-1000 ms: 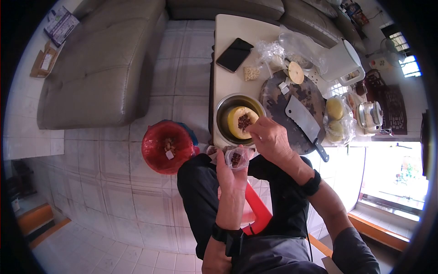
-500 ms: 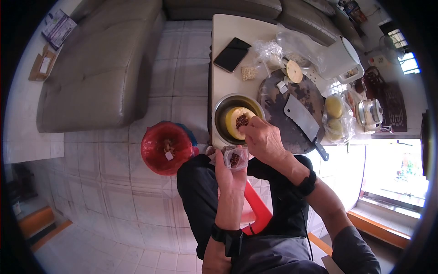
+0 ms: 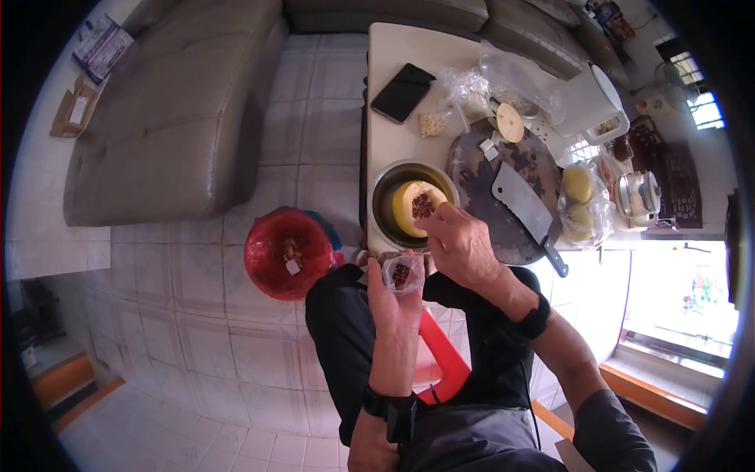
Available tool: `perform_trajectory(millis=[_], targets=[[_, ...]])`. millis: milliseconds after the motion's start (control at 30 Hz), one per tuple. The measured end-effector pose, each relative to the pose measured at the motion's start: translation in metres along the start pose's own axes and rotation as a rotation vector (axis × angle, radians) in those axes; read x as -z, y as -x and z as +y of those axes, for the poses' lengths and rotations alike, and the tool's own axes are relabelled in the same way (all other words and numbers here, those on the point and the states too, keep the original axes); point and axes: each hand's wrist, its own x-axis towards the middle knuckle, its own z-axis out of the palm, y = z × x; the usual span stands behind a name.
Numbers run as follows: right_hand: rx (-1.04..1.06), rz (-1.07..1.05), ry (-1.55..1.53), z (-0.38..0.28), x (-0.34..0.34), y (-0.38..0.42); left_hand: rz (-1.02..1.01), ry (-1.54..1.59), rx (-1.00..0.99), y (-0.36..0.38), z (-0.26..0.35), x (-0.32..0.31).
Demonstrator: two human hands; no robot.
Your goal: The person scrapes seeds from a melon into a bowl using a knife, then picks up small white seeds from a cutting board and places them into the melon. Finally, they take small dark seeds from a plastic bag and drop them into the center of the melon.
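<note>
My left hand is closed around a small clear plastic bag with dark red-brown bits in it, held open just below the table edge. My right hand is at the near right rim of a hollowed yellow fruit, fingers drawn together; what is between them, if anything, is hidden. More dark red-brown bits lie in the fruit's hollow. The fruit stands in a metal bowl at the table's front left corner.
Right of the bowl, a cleaver lies on a dark round chopping board, near a cut fruit slice. A phone, a white jug and bagged yellow fruits are on the table. A red-lined bin stands on the floor.
My right hand has shifted slightly right and down, off the fruit's hollow to its rim. More of the bits in the hollow now show. The left hand stays nearly still with the bag.
</note>
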Motion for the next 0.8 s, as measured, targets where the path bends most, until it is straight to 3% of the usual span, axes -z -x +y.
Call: perform_trajectory(millis=[200,400,567,700,767,800], targets=[[0.019,-0.037,0.020,0.004,-0.001,0.003,0.000,0.026,0.017,0.002,0.000,-0.002],[-0.130,0.036,0.034,0.019,0.002,0.005,0.039,0.001,-0.015,0.009,0.001,-0.005],[-0.341,0.135,-0.311,-0.006,0.029,0.002,-0.019,0.000,0.007,0.022,0.007,0.005],[-0.225,0.078,-0.396,-0.038,0.062,0.020,-0.105,-0.037,0.066,0.038,0.011,0.009],[0.158,0.029,-0.269,-0.053,0.070,0.040,-0.151,-0.145,0.001,0.050,0.009,0.016],[0.107,-0.050,-0.184,-0.068,0.076,0.054,-0.191,-0.251,-0.057,0.055,0.007,0.021]])
